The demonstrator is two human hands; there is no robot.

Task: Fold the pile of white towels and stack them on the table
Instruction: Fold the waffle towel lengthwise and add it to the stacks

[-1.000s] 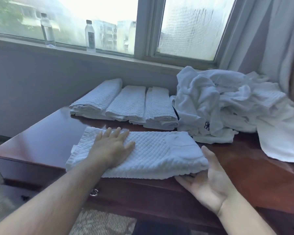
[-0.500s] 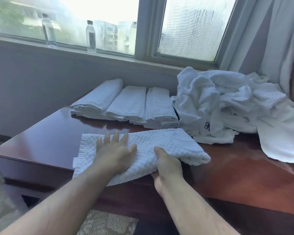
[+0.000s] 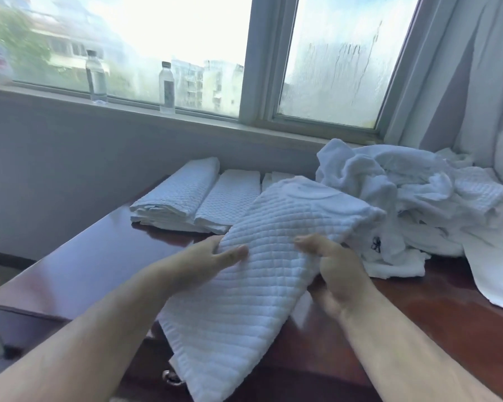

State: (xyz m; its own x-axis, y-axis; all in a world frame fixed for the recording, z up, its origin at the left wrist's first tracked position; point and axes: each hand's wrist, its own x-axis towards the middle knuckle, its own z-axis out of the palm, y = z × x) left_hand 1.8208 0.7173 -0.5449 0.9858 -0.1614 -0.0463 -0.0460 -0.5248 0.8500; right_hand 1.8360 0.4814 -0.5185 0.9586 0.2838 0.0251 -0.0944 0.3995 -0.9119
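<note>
A folded white waffle towel [image 3: 262, 274] is lifted off the dark wooden table [image 3: 79, 274], turned diagonally with its near end hanging past the front edge. My left hand [image 3: 209, 256] grips its left edge, thumb on top. My right hand [image 3: 331, 271] holds its right edge, thumb on top and fingers underneath. Behind it, folded towels [image 3: 198, 198] lie side by side against the wall. A crumpled pile of white towels [image 3: 418, 204] fills the back right of the table.
Two clear water bottles [image 3: 96, 76] [image 3: 166, 88] stand on the window sill [image 3: 128, 108]. A grey curtain [image 3: 471, 82] hangs at the right. A drawer handle [image 3: 169, 378] shows under the table's front edge.
The folded towel lay flat along the front of the table under my left palm. Both hands have gripped its sides, lifted it and turned it lengthwise toward the folded row.
</note>
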